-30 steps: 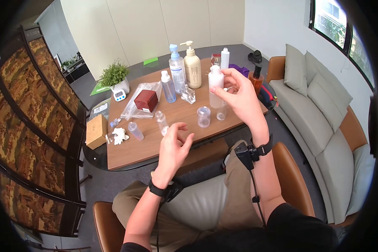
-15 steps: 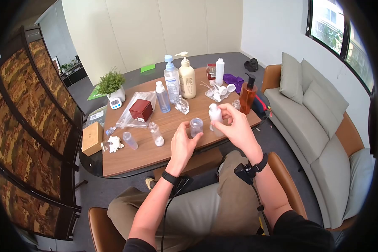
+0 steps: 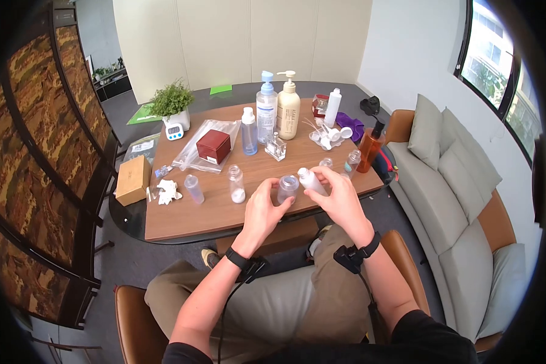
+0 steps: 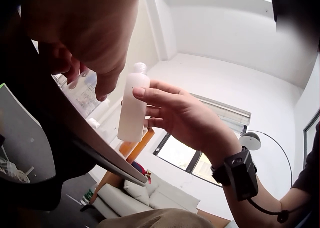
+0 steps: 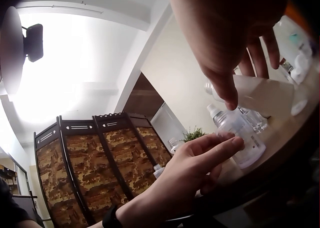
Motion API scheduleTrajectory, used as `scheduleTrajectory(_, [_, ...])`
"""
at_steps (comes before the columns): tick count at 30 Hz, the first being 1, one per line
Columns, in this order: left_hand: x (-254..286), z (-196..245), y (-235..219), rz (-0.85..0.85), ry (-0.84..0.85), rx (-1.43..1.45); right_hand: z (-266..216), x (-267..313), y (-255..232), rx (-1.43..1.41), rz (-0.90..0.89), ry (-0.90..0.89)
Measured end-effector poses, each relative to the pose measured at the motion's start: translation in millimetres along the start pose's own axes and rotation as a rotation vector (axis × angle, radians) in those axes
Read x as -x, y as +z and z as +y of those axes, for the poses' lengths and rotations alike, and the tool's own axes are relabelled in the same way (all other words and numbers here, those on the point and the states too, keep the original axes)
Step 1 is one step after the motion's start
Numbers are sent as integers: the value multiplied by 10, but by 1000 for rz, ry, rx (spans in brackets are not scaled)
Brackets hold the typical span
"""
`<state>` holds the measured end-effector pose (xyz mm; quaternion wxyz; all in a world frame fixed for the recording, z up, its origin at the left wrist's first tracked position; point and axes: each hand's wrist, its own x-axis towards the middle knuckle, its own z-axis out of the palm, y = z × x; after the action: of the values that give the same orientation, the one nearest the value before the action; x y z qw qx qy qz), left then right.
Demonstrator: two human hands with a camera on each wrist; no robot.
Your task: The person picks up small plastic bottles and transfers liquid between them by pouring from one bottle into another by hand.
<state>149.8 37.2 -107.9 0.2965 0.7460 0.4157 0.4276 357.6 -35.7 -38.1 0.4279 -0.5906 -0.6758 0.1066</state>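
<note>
My right hand (image 3: 344,200) holds an uncapped, translucent white bottle (image 3: 310,181) between thumb and fingers. Its bare threaded neck shows in the left wrist view, where the bottle (image 4: 133,110) leans. From the head, its mouth tips leftward, close to a clear wide-mouthed jar (image 3: 288,184) near the table's front edge. My left hand (image 3: 262,209) grips that jar, thumb at the near side and fingers at the far left. To the left stand a small clear bottle (image 3: 236,182) with white at its bottom and a bluish translucent bottle (image 3: 194,189).
Pump bottles (image 3: 289,109) stand at the back, with a square glass bottle (image 3: 275,147) before them. A dark red box (image 3: 214,146) rests on a plastic bag. At right are an amber bottle (image 3: 370,148) and small clear bottles (image 3: 353,161). Crumpled tissue (image 3: 169,192) lies at left.
My right hand has lowered the white bottle and tipped it leftward over by the jar. My left hand has moved right, from near the small clear bottle to the jar, which it now grips.
</note>
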Motion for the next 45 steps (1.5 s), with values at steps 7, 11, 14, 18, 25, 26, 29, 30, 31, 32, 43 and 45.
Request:
scheduleTrajectory(7, [-26,-163,104,79,104,17,7,13,-1,114,16,-90])
scheduleTrajectory(11, [-14,-157,115,103,112,5,-81,-8,-23,231,7,-118])
scheduleTrajectory(14, [-10,-151,110,109,118,15,-72,-39,-15,241,7,-148])
scheduleTrajectory(18, [5,-40,45,69,72,24,-69,-67,-21,258,-7,-160])
scheduleTrajectory(25, [6,9,10,35,34,41,-97,-63,-33,329,7,-214])
scheduleTrajectory(26, [6,7,12,36,32,41,-85,-65,-31,344,3,-218])
scheduleTrajectory(29, [14,7,12,51,49,38,-58,-73,-14,379,13,-230])
scheduleTrajectory(30, [17,10,11,51,51,45,-57,-74,-12,379,12,-231])
scheduleTrajectory(31, [18,12,11,50,52,53,-59,-76,-13,381,10,-228])
scheduleTrajectory(32, [18,15,10,51,52,52,-61,-78,-16,383,9,-225])
scheduleTrajectory(43, [16,21,7,47,42,61,-82,-92,-40,411,10,-252])
scheduleTrajectory(45, [15,24,9,51,43,59,-104,-88,-49,409,12,-254])
